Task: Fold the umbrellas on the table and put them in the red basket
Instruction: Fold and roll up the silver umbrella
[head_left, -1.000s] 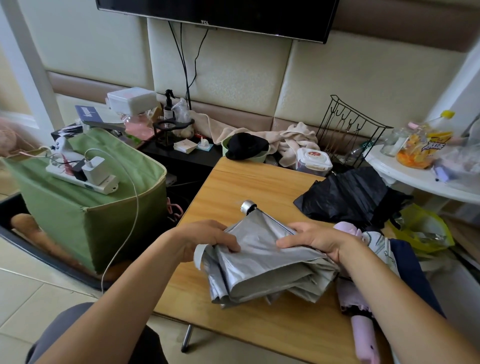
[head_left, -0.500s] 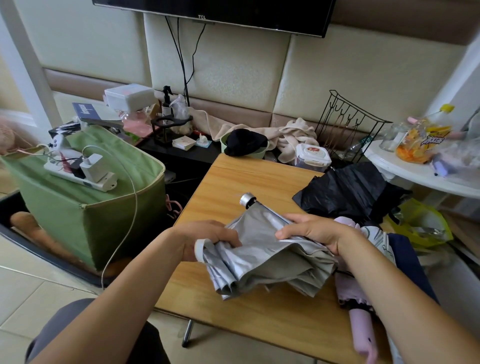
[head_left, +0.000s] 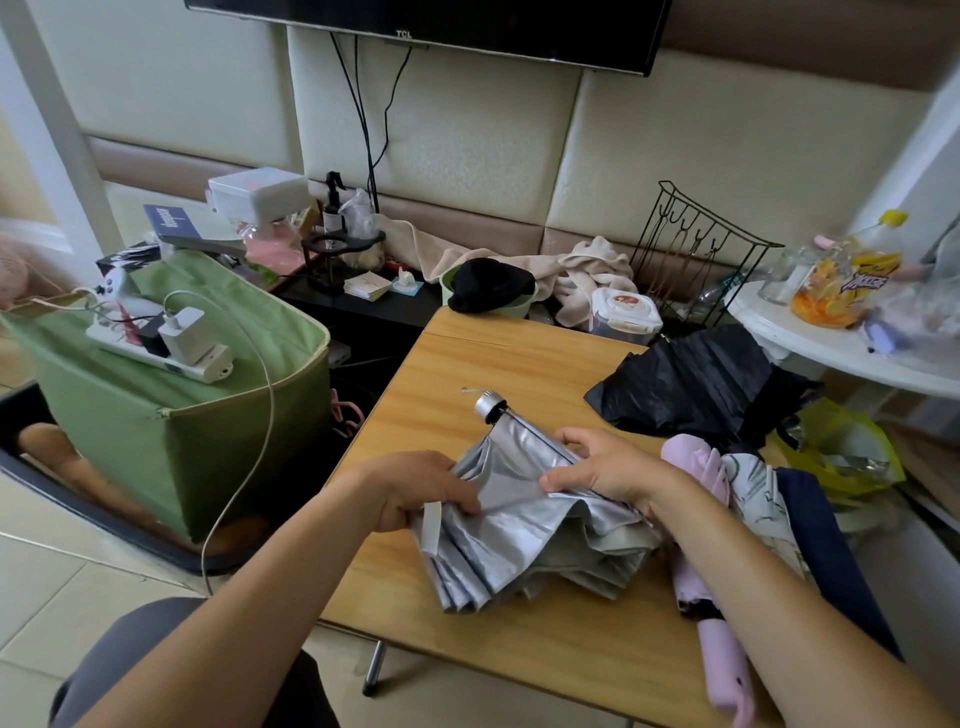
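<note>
Between both hands (head_left: 415, 491) (gripping): silver umbrella (head_left: 530, 525)

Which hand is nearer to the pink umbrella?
Right. The right hand grips the silver umbrella right beside the pink umbrella, its wrist nearly against it. The left hand pinches the silver fabric on the far side, away from the pink one.

Silver umbrella (head_left: 524, 525) is collapsed, canopy loose and crumpled, on the wooden table (head_left: 519, 358); black one (head_left: 691, 384) lies rumpled behind, pink one (head_left: 711, 613) at right.
</note>
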